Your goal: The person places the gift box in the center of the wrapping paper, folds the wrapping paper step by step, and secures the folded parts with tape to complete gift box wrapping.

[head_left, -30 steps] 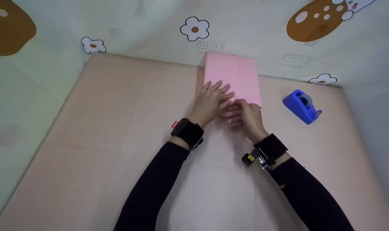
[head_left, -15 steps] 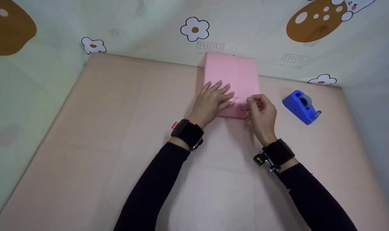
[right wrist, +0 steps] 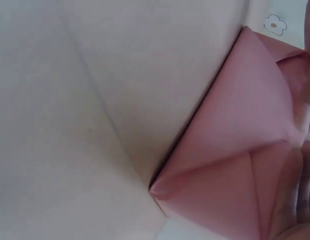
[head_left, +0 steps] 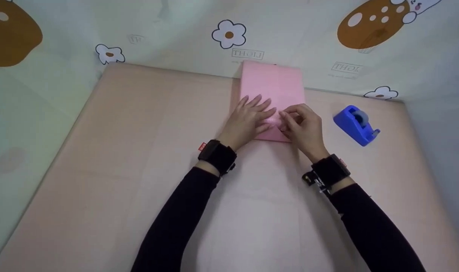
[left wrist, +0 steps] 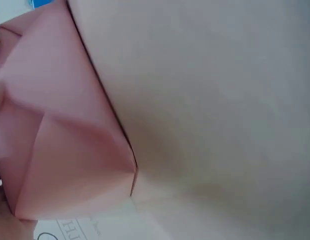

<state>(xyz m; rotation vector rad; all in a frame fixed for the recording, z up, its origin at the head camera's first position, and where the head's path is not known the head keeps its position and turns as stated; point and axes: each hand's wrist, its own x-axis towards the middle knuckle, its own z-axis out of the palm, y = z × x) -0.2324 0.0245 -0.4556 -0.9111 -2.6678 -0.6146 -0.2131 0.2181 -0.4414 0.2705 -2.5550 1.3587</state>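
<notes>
A flat box wrapped in pink paper lies against the back wall. My left hand rests on its top with fingers straight and spread. At the front of the box my right hand has its fingers curled, thumb and forefinger pinching at the pink wrapping paper; whether tape is between them is too small to tell. Folded triangular paper flaps show on the box's near end in the left wrist view, the lower flap creased, and in the right wrist view as a wide upper flap.
A blue tape dispenser with a roll in it stands to the right of the box. The table has a pale pink cover. Behind it hangs a patterned fabric wall; similar walls stand at both sides.
My right hand has moved from beside the left fingertips out to the box's right side, then back left towards its middle. My left hand has stayed on the box.
</notes>
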